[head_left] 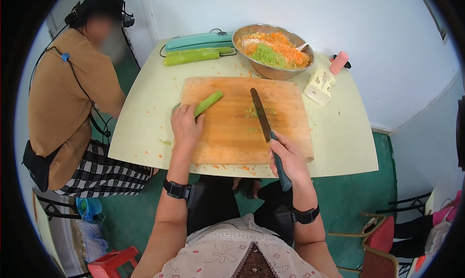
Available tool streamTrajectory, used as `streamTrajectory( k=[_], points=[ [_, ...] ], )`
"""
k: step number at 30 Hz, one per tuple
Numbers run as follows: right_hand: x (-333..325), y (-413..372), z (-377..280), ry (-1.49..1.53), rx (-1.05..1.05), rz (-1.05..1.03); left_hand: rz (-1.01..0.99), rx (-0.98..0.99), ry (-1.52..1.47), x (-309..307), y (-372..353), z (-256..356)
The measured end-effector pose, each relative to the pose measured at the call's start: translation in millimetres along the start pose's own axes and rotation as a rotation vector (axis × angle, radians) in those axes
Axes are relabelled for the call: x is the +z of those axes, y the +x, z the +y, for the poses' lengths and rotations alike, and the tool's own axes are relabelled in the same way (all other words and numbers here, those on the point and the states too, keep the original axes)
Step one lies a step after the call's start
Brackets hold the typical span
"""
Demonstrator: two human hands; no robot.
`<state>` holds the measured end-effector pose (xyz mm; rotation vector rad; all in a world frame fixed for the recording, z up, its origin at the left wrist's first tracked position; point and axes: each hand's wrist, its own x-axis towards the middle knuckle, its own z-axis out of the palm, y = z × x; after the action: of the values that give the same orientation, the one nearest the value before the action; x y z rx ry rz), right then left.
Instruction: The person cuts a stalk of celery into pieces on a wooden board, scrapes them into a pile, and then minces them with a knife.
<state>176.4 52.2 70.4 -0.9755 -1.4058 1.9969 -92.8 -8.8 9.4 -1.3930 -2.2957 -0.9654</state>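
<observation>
My left hand (187,127) is closed round the lower end of a green vegetable stalk (209,103), which lies slanted on the left part of a wooden cutting board (227,142). Over the board's right half, my right hand (286,157) grips the dark handle of a knife (261,114). The blade points away from me and to the left. Small green bits (252,113) lie on the board on both sides of the blade.
Behind the board stands a metal bowl (273,73) of chopped orange and green vegetables with a white spoon. Green stalks (191,59) lie by a teal device (198,40). A tissue pack (319,86) and pink bottle (339,63) are at right. Another person (72,94) sits at left.
</observation>
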Motion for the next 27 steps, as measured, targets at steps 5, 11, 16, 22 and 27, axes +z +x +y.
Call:
streamTrajectory(
  k=[5, 11, 16, 22, 27],
  points=[
    [5, -6, -9, 0.041, -0.013, 0.037, 0.016, 0.003, 0.006, 1, -1, 1],
    [4, -3, -2, 0.042, -0.004, -0.007, 0.023, 0.017, 0.021, 5, -2, -4],
    [8, -10, -2, 0.029, 0.013, -0.03, 0.024, 0.002, 0.014, 2, -3, 1],
    [-9, -12, -4, 0.099, -0.091, 0.149, 0.012, 0.008, 0.004, 0, -1, 0],
    [-21, -7, 1, 0.039, -0.103, 0.175, 0.032, 0.029, 0.01, 1, -1, 1]
  ],
)
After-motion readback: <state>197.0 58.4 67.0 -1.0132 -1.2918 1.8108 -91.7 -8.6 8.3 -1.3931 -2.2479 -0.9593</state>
